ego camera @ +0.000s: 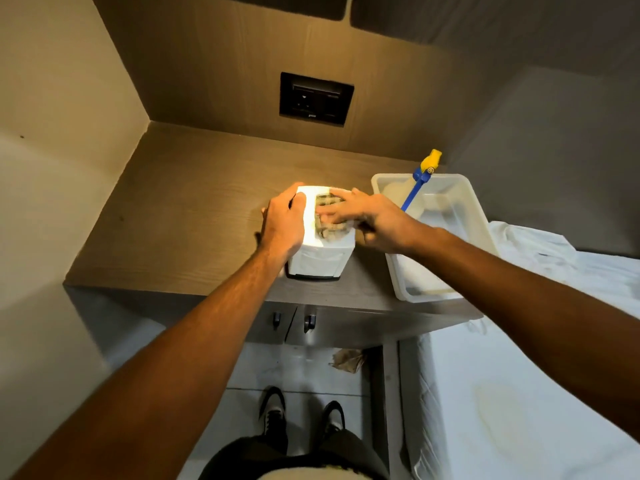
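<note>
A small white box-shaped appliance (318,261) with a dark base stands on the wooden counter (180,216). My left hand (282,223) grips its left side and top edge, fingers curled round it. My right hand (367,216) lies over the top with fingers stretched flat, pressing a crumpled greyish cloth (330,230) against it. Most of the cloth is hidden under my fingers.
A white plastic tub (474,216) sits on the counter to the right, with a blue-and-yellow handled tool (420,178) leaning in it. A black wall socket (316,98) is above. White sheeting (536,341) covers the right; cabinet doors with handles (310,322) are below.
</note>
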